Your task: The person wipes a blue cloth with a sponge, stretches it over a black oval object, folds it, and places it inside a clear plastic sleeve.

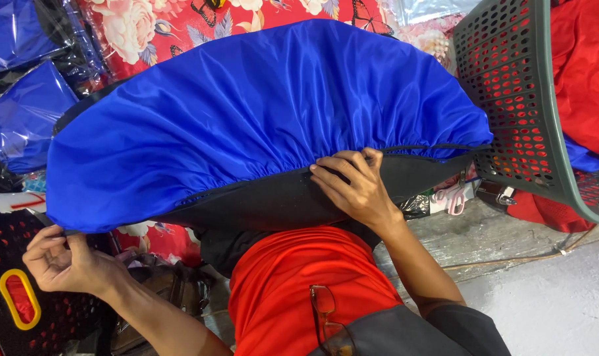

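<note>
— Look how the person holds that blue satin cover. It is stretched wide over something dark and rounded, and the gathered elastic hem runs along the near edge.

— Yes. The left hand is closed in a pinch on the left corner of the hem, thumb against the fingers, and it holds the fabric tight. I think this keeps the cover from slipping back while the other side is worked.

— And the right hand?

— That grip is half closed. The fingers curl over the hem near its middle and press it against the black underside. If it really clamps the fabric or only pushes it, I cannot tell.

— Where does the whole thing rest?

— Across the lap, above the red clothing, not on the floor. Glasses hang at the chest.

— What about the containers?

— At the right stands a green perforated plastic basket, tilted, with red fabric showing through its holes. At the lower left there is a black crate with a yellow handle ring; inside it looks reddish, but what it is I cannot say.

— And behind?

— A red flowered cloth, and at the far left blue pieces packed in clear plastic bags. Small pink scissors lie by the basket on the concrete floor.
</note>
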